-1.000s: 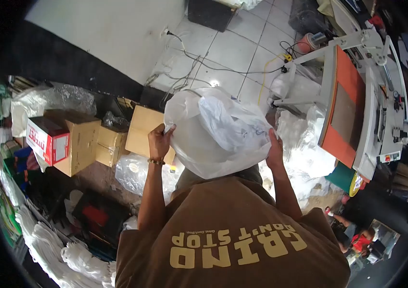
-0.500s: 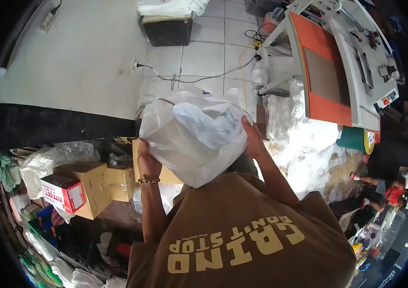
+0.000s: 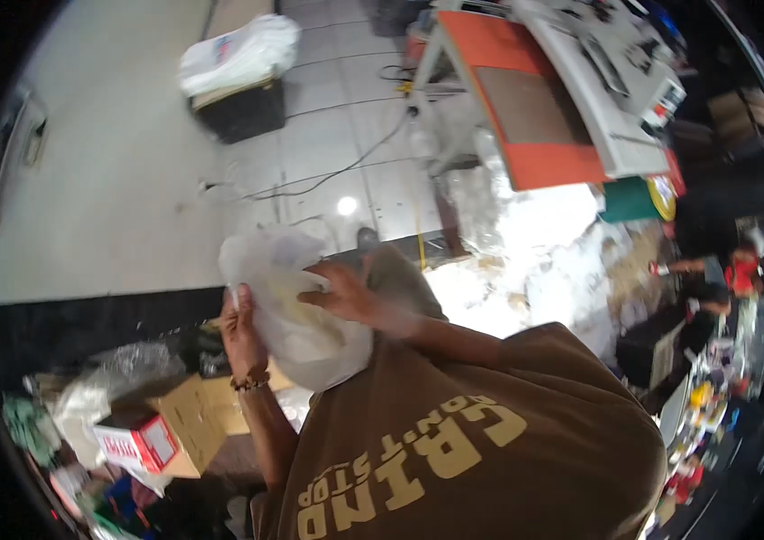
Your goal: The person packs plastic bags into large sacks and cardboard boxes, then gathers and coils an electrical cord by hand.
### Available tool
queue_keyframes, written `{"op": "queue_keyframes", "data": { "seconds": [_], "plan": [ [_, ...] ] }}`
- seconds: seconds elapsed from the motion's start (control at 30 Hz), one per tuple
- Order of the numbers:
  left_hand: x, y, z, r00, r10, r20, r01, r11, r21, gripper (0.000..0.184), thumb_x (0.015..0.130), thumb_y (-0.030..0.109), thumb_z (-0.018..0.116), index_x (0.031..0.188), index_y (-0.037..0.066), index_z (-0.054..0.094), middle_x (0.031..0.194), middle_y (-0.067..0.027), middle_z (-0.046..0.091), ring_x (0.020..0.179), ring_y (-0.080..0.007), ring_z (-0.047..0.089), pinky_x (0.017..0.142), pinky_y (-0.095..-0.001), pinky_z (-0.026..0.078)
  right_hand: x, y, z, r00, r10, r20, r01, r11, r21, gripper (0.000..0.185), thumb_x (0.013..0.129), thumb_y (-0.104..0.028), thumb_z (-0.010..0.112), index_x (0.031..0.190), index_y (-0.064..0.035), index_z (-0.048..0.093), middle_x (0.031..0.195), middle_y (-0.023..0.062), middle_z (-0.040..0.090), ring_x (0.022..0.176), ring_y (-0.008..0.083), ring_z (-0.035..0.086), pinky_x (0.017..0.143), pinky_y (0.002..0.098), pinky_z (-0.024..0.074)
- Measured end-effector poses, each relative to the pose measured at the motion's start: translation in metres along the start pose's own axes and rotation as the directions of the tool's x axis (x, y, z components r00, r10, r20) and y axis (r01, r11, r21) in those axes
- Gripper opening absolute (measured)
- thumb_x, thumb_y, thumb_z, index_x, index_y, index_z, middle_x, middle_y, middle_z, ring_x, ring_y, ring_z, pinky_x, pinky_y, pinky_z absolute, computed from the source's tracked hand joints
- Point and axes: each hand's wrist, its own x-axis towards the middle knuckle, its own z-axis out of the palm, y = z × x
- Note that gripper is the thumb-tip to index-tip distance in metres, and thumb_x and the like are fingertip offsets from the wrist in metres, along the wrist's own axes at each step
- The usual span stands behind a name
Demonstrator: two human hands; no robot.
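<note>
A white, translucent plastic bag [image 3: 296,333] hangs in front of the brown shirt. At its left edge, my left hand [image 3: 242,331] is closed on the plastic, with the thumb up and a beaded bracelet on the wrist. My right hand [image 3: 341,292] reaches across the bag's upper middle from the right. Its fingertips are spread a little apart at the plastic, somewhat smeared by motion. Folds hide most of what is inside the bag.
White plastic bags lie on a dark box [image 3: 242,110] on the tiled floor. A machine with an orange board [image 3: 553,162] is at upper right. Cartons [image 3: 188,423] stand lower left. A cable [image 3: 355,166] crosses the floor. People in red [image 3: 742,270] are far right.
The view has turned, and the bag now appears farther left and lower. My right hand has left the bag's right edge and moved left over its middle. My left hand still holds the left edge.
</note>
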Motion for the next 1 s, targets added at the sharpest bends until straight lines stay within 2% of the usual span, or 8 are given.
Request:
{"op": "queue_keyframes", "data": {
  "seconds": [0.03,0.2,0.27,0.37,0.53,0.73,0.83,1.0],
  "plan": [
    [0.003,0.001,0.002,0.999,0.031,-0.008,-0.03,0.996,0.087,0.037,0.097,0.032,0.048,0.112,-0.001,0.058,0.102,-0.0095,0.063,0.092,-0.0162,0.059,0.08,-0.0306,0.048,0.006,-0.002,-0.002,0.993,0.086,0.08,-0.105,0.955,0.278,0.066,0.075,-0.023,0.075,0.129,0.002,0.045,0.126,0.0241,0.047,0.121,0.0347,0.046,0.097,0.0403,0.0399],
    [0.023,-0.027,0.032,0.822,0.536,0.19,-0.529,0.598,0.602,0.028,0.098,0.022,0.048,0.103,-0.005,0.055,0.087,-0.0133,0.058,0.078,-0.0187,0.049,0.074,-0.0316,0.043,0.015,0.004,0.039,0.895,-0.366,-0.256,0.389,0.92,0.043,0.05,0.084,-0.013,0.061,0.127,0.0039,0.043,0.124,0.0216,0.052,0.119,0.0278,0.05,0.098,0.0348,0.0404],
    [0.021,-0.008,0.043,0.972,0.194,0.135,-0.236,0.806,0.542,0.032,0.099,0.024,0.046,0.1,-0.007,0.054,0.08,-0.0178,0.055,0.072,-0.0213,0.049,0.068,-0.0336,0.043,0.019,0.003,0.027,0.847,-0.436,-0.303,0.438,0.897,-0.067,0.054,0.081,-0.008,0.059,0.13,0.0025,0.037,0.118,0.0195,0.052,0.109,0.0211,0.051,0.093,0.0308,0.0423],
    [0.038,-0.043,0.021,0.946,0.006,0.325,-0.195,0.811,0.551,0.045,0.1,0.032,0.039,0.115,-0.009,0.047,0.091,-0.0151,0.06,0.082,-0.0228,0.054,0.077,-0.0322,0.044,0.025,0.01,0.008,0.972,-0.186,-0.144,0.223,0.924,0.31,0.04,0.083,-0.007,0.059,0.119,-0.0019,0.043,0.1,0.0081,0.049,0.092,0.0143,0.045,0.081,0.0287,0.0417],
    [0.038,-0.036,0.045,0.81,0.327,0.487,-0.519,0.787,0.334,0.035,0.088,0.023,0.063,0.104,-0.003,0.046,0.077,-0.0191,0.057,0.074,-0.0318,0.058,0.065,-0.0378,0.047,0.013,0.002,-0.022,0.991,-0.071,-0.118,0.121,0.858,0.499,0.033,0.088,-0.006,0.058,0.118,-0.0012,0.046,0.099,0.0034,0.051,0.091,0.0095,0.045,0.078,0.0263,0.042],
    [0.073,-0.05,0.066,0.795,0.288,0.533,-0.593,0.553,0.585,0.036,0.071,-0.001,0.064,0.103,0.001,0.048,0.079,-0.0246,0.061,0.076,-0.0462,0.059,0.059,-0.0485,0.047,0.027,0.014,-0.063,1.0,-0.02,-0.013,0.021,0.999,0.047,0.06,0.08,-0.017,0.067,0.134,-0.0041,0.043,0.118,0.0195,0.049,0.099,0.0247,0.053,0.082,0.0394,0.0459],
    [0.114,-0.059,0.061,0.747,0.323,0.58,-0.643,0.571,0.51,0.024,0.067,-0.005,0.055,0.089,0.0,0.06,0.081,-0.0205,0.064,0.081,-0.0411,0.061,0.066,-0.0425,0.05,0.018,-0.009,-0.087,0.941,-0.335,0.043,0.301,0.774,-0.557,0.071,0.077,-0.041,0.07,0.134,-0.0078,0.044,0.13,0.0224,0.042,0.122,0.0361,0.04,0.097,0.0504,0.0345],
    [0.164,0.003,0.076,0.604,0.227,0.764,-0.653,0.691,0.311,0.025,0.07,-0.013,0.053,0.09,-0.001,0.063,0.08,-0.0159,0.065,0.072,-0.0225,0.065,0.066,-0.0326,0.05,0.073,0.027,-0.113,0.971,-0.201,0.128,0.223,0.582,-0.782,0.084,0.067,-0.05,0.073,0.134,-0.0083,0.044,0.145,0.0266,0.026,0.138,0.0432,0.017,0.109,0.057,0.0167]
  ]
}}
